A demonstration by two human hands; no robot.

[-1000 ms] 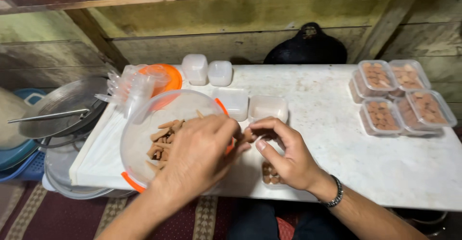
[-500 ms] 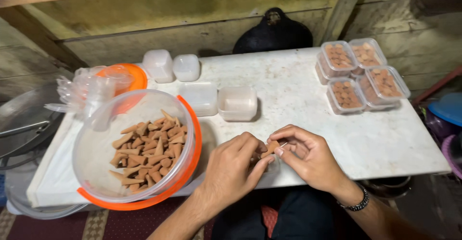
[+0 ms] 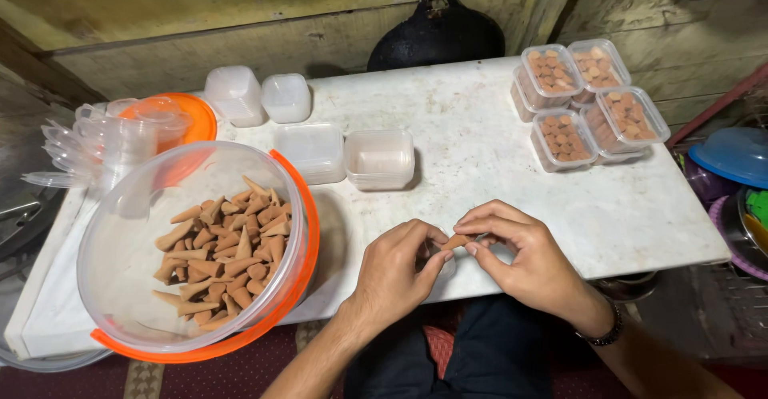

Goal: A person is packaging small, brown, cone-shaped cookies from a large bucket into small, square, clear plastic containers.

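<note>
Right at the table's [image 3: 496, 151] front edge, the left hand [image 3: 396, 275] and right hand [image 3: 524, 259] meet, fingertips together, both pinching one small brown cone [image 3: 457, 242] between them. Near the front left corner a clear tub with an orange rim [image 3: 128, 231] holds many more cones; four lidded filled boxes [image 3: 588, 99] sit at the back right corner

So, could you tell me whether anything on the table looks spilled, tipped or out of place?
Nothing looks spilled. The clear round tub with an orange rim overhangs the white table's front edge. Both hands, left and right, pinch one small brown cone; the filled lidded boxes sit neatly.
</note>
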